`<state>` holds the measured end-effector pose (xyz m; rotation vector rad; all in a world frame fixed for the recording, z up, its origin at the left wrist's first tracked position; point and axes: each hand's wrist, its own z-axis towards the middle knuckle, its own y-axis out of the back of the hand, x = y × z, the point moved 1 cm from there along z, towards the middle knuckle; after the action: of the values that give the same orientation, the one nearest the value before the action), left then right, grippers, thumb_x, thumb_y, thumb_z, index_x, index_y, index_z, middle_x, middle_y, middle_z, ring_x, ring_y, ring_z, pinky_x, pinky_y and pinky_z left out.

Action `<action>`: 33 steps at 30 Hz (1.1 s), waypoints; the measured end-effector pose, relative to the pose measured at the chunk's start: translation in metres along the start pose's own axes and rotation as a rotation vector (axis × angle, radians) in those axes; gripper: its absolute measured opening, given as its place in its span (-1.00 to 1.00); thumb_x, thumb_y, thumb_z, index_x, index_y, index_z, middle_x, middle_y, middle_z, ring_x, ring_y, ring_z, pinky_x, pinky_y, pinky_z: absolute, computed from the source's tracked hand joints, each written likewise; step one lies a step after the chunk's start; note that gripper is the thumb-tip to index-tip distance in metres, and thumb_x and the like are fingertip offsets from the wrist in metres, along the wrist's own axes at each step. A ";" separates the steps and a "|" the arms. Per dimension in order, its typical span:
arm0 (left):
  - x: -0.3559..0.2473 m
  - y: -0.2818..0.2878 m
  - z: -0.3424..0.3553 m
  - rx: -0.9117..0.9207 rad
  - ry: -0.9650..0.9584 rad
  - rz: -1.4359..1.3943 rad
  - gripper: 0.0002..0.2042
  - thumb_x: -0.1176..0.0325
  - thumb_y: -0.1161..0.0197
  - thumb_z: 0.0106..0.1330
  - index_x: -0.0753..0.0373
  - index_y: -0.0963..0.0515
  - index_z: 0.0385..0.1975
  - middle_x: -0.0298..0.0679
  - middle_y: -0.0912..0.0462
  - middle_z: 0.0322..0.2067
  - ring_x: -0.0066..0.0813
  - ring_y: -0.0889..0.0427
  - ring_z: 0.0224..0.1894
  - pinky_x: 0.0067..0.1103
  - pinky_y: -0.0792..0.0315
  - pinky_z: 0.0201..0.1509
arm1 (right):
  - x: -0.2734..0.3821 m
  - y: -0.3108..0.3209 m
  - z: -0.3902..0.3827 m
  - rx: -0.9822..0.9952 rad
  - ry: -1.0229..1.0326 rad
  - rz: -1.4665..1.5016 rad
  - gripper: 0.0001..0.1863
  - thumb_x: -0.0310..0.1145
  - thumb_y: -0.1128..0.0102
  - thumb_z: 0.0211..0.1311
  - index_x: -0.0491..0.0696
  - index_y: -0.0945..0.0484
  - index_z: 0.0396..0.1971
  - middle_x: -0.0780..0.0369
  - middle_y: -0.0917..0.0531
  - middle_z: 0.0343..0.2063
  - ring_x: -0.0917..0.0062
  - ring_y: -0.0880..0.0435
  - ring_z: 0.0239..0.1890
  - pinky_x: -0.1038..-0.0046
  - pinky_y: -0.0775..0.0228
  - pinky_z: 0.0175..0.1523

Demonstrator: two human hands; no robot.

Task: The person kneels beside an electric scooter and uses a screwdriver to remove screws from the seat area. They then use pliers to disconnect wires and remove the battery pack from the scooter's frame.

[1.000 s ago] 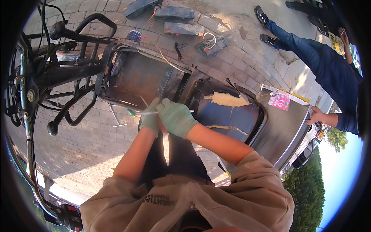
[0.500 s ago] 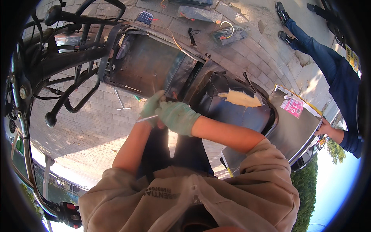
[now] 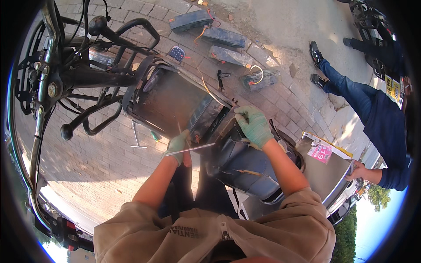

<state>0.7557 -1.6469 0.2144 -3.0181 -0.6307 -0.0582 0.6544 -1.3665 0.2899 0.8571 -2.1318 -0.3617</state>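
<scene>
My left hand [image 3: 178, 147], in a pale green glove, is closed around a T-handle wrench [image 3: 202, 147] by the near edge of the scooter's dark floor section [image 3: 164, 103]. The wrench's silver crossbar sticks out to the right of the palm. My right hand [image 3: 255, 127], gloved alike, reaches across the torn black seat [image 3: 247, 168]. Its fingers are curled together by the far front corner of the seat, beside the metal frame edge [image 3: 226, 125]; what they pinch is too small to make out. The seat leans toward me.
Several dark battery blocks [image 3: 223, 37] lie on the paving beyond the scooter. Handlebars [image 3: 41, 92] and black guard bars [image 3: 103, 118] stand at left. Another T-shaped tool [image 3: 138, 141] lies on the bricks. A person's hand [image 3: 357, 170] holds the grey rear panel [image 3: 320, 173] at right.
My right hand has left my left hand and moved right and away to the seat's far front corner. The seat has tipped toward me. My left hand keeps the T-handle wrench.
</scene>
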 end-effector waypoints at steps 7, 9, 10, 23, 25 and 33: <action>-0.013 -0.012 -0.010 0.140 -0.065 0.184 -0.73 0.21 -0.29 0.32 0.35 -0.61 -0.34 -0.19 -0.65 -0.40 -0.36 -0.62 -0.36 -0.47 -0.49 -0.23 | -0.098 0.004 0.058 -0.087 -0.200 0.077 -0.79 -0.34 -0.22 0.31 -0.12 -0.63 -0.15 0.21 -0.69 -0.36 0.55 -0.63 -0.39 0.48 -0.49 -0.22; -0.012 -0.006 -0.012 0.148 -0.061 0.288 -0.72 0.18 -0.37 0.24 0.32 -0.65 -0.34 -0.21 -0.65 -0.41 -0.44 -0.58 -0.42 -0.51 -0.46 -0.28 | -0.120 -0.001 0.068 -0.087 -0.301 0.185 -0.80 -0.37 -0.23 0.32 -0.16 -0.62 -0.16 0.26 -0.67 -0.41 0.63 -0.60 -0.46 0.54 -0.49 -0.31; -0.013 -0.004 -0.013 0.175 -0.047 0.334 -0.73 0.19 -0.39 0.23 0.32 -0.65 -0.33 -0.22 -0.65 -0.42 -0.46 -0.57 -0.43 -0.53 -0.44 -0.29 | -0.131 -0.004 0.072 -0.072 -0.382 0.298 -0.80 -0.36 -0.23 0.32 -0.16 -0.61 -0.16 0.26 -0.67 -0.42 0.62 -0.60 -0.47 0.54 -0.50 -0.31; 0.032 0.010 0.038 0.145 -0.248 0.476 -0.72 0.18 -0.43 0.22 0.28 -0.63 -0.30 -0.37 -0.63 -0.42 -0.65 -0.52 -0.39 -0.64 -0.38 -0.31 | -0.281 -0.045 0.170 -0.099 -0.685 0.398 -0.75 -0.28 -0.30 0.28 -0.14 -0.56 -0.20 0.24 -0.66 -0.45 0.55 -0.62 -0.54 0.46 -0.57 -0.44; 0.044 0.011 0.043 0.081 -0.266 0.452 -0.73 0.18 -0.43 0.22 0.27 -0.60 -0.38 -0.38 -0.61 -0.47 -0.66 -0.50 -0.43 -0.65 -0.37 -0.35 | -0.279 -0.049 0.178 -0.048 -0.618 0.345 -0.75 -0.28 -0.30 0.29 -0.14 -0.55 -0.20 0.25 -0.65 -0.46 0.56 -0.61 -0.55 0.48 -0.56 -0.44; 0.046 -0.003 0.020 -0.083 -0.359 0.433 -0.76 0.21 -0.43 0.22 0.20 -0.54 -0.46 -0.44 -0.50 -0.58 -0.67 -0.41 -0.55 -0.63 -0.30 -0.47 | -0.230 -0.051 0.189 0.060 -0.583 0.619 -0.81 -0.32 -0.27 0.32 -0.13 -0.54 -0.23 0.28 -0.60 -0.48 0.59 -0.55 -0.58 0.49 -0.49 -0.49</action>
<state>0.7971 -1.6246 0.1968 -3.1921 0.0278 0.4951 0.6382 -1.2520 0.0102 0.0763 -2.8168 -0.2354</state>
